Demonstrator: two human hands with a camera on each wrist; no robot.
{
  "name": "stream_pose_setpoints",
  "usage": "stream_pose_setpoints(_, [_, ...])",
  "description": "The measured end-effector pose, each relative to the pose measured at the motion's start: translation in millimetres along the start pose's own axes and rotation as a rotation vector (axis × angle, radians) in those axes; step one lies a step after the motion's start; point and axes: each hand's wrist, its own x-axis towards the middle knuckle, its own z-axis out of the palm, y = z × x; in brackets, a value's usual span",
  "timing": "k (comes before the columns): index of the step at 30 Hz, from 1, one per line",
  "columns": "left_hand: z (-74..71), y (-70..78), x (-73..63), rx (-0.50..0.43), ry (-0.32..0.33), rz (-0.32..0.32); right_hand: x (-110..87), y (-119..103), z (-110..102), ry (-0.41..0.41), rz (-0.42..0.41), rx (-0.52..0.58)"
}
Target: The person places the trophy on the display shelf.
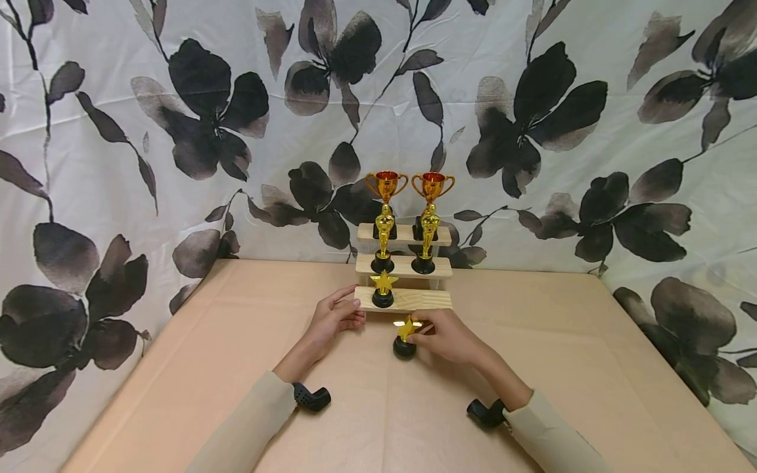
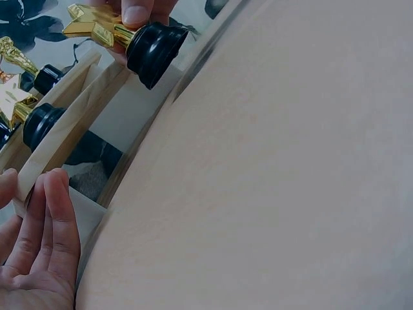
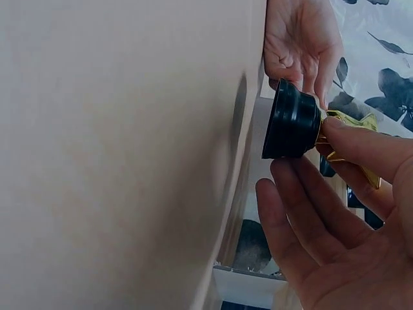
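A small gold star trophy with a round black base (image 1: 405,348) is pinched by the thumb and fingers of my right hand (image 1: 447,336), in front of the lowest step. Its base hangs above the table in the right wrist view, with my other fingers spread below. My left hand (image 1: 331,320) holds the left end of the lowest step of a three-tier wooden stand (image 1: 421,301), thumb and fingers on either side of the board in the left wrist view. Another star trophy (image 1: 383,299) stands on that step's left half.
Two gold figure trophies (image 1: 428,240) stand on the middle step. Behind them, two cup trophies (image 1: 434,185) with red-orange bowls occupy the top step. A floral cloth (image 1: 414,125) hangs behind the table (image 1: 378,407), which has a tan covering.
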Motion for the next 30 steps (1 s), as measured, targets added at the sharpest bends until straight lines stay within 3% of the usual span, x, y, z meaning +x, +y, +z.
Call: stream_pose_setpoints(30, [-1.9,-1.1,-2.9,0.012,-0.01,0.001,-4.7,-2,-16,0.106,-0.003,-0.031])
